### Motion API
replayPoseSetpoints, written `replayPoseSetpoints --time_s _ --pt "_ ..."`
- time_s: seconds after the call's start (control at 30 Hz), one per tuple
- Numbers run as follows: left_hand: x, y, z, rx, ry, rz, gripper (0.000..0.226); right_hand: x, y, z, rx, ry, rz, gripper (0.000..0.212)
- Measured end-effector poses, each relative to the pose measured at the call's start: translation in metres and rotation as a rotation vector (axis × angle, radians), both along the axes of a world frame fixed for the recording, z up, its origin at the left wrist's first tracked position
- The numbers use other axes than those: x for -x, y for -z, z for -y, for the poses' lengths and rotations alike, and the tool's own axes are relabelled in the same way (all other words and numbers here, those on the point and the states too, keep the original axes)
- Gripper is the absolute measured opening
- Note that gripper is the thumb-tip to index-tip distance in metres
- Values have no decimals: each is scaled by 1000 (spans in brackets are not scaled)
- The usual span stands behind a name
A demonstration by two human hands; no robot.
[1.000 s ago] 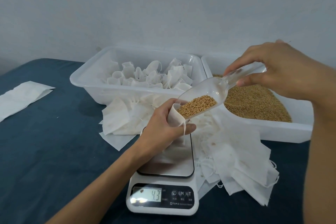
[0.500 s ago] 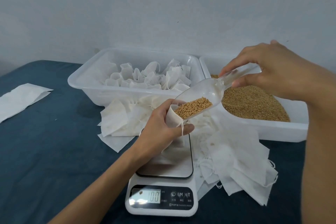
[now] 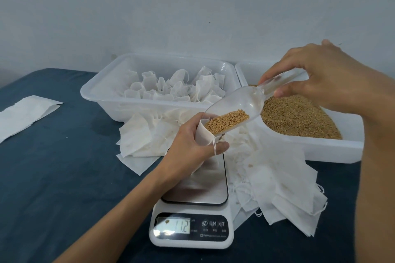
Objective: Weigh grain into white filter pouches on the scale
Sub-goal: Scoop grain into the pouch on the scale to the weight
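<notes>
My left hand [image 3: 190, 145] grips a white filter pouch [image 3: 203, 134] held upright over the steel platform of the white scale [image 3: 192, 228]; the pouch's lower part is hidden behind my fingers. The display reads 11.2. My right hand [image 3: 320, 74] pinches the handle of a clear plastic scoop [image 3: 241, 102], tilted down to the left. Golden grain [image 3: 226, 123] lies in the scoop's front end, right at the pouch's open mouth.
A white tub [image 3: 333, 145] of grain stands at the right. A second white tub [image 3: 102, 96] behind the scale holds several pouches. Loose empty pouches [image 3: 284, 183] lie heaped around the scale, and flat white sheets [image 3: 23, 113] lie at the far left on the blue cloth.
The scale reading climbed from 4.3 through 10.0 to 11.2. The scoop stayed tipped at the pouch mouth, and both hands kept nearly the same places.
</notes>
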State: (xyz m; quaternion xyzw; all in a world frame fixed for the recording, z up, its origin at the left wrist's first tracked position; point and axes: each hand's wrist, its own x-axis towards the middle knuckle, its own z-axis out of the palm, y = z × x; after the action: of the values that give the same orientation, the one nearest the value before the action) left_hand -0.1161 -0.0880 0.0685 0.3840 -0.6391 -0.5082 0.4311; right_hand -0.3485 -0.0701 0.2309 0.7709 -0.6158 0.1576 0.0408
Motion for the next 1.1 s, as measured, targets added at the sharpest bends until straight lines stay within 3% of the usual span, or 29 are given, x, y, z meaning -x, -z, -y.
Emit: replayPoseSetpoints --time_s 1.1 --pt "-4 1 1 9 -18 25 50 -1 3 2 9 -62 -24 28"
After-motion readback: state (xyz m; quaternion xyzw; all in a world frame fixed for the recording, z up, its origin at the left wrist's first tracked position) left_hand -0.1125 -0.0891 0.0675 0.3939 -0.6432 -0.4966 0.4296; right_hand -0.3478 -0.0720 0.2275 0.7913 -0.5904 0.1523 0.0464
